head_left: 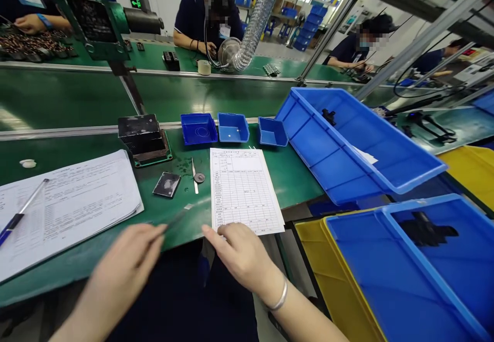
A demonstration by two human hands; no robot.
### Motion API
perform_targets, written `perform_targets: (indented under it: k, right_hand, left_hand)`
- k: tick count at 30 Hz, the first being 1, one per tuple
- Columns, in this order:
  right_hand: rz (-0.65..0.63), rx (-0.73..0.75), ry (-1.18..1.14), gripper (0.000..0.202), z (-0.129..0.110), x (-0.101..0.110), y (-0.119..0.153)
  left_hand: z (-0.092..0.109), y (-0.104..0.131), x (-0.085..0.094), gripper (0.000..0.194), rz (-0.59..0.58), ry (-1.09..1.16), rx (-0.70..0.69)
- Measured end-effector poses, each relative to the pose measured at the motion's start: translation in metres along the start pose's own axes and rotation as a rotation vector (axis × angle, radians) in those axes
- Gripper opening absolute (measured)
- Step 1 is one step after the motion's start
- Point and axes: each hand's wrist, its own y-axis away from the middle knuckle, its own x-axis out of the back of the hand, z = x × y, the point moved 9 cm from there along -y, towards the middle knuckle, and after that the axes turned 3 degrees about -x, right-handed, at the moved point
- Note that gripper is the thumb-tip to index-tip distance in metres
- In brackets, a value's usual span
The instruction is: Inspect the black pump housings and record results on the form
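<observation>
My left hand (129, 264), smeared by motion, is over the table's front edge with fingers pinched together. A thin, see-through strip (179, 217) with a pale tip sticks out from its fingertips; its exact kind is unclear. My right hand (241, 254), palm down, is at the lower edge of a printed form (247, 192). Its thumb reaches left, apart from the bent fingers, and I see nothing held. Beyond the hands lie metal tweezers (194, 174), a small round grey part (199, 177) and a dark square plate (166, 185).
Papers (77, 198) with a pen (23, 213) lie left. A black block (141, 133) stands under a green machine head (92, 17). Three small blue trays (198, 129) line the back. Large blue bins (347, 141) crowd the right. A co-worker (208, 17) sits opposite.
</observation>
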Motion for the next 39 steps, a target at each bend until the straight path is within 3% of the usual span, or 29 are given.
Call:
perform_targets:
  k: [3,5,10,13,15,17,20,23,27,39]
  right_hand:
    - [0.005,-0.048,0.131,0.035,0.0,-0.008,-0.002]
    - [0.066,-0.078,0.184,0.027,0.009,-0.001,0.003]
    - [0.127,-0.001,0.153,0.029,0.033,0.017,0.018]
    - [0.154,-0.102,0.069,0.017,0.073,0.027,0.016]
    - [0.247,-0.319,-0.051,0.002,0.116,0.037,0.013]
    - [0.319,-0.582,-0.338,0.012,0.16,0.035,0.014]
    - [0.2,-0.829,-1.001,0.016,0.187,-0.01,0.009]
    - [0.031,-0.89,-1.389,0.02,0.177,-0.05,0.001]
    - [-0.019,-0.905,-1.367,0.017,0.174,-0.068,-0.001]
    - [-0.087,-0.815,-0.85,0.026,0.168,-0.065,0.006]
  left_hand:
    - [0.075,-0.028,-0.045,0.02,-0.094,0.266,-0.173]
    - [0.109,-0.043,-0.058,0.021,-0.059,0.291,-0.266]
    - [0.143,-0.061,-0.055,0.021,0.106,0.32,-0.391]
    - [0.145,-0.061,-0.056,0.054,0.153,0.403,-0.447]
    - [0.14,-0.061,-0.064,0.069,0.155,0.408,-0.46]
    - [0.136,-0.064,-0.09,0.072,0.029,0.288,-0.468]
    - [0.131,-0.064,-0.141,0.071,-0.245,-0.032,-0.523]
    - [0.129,-0.063,-0.168,0.057,-0.297,-0.252,-0.568]
    - [0.129,-0.064,-0.174,0.046,-0.267,-0.303,-0.55]
    - [0.124,-0.068,-0.165,0.032,-0.199,-0.158,-0.499]
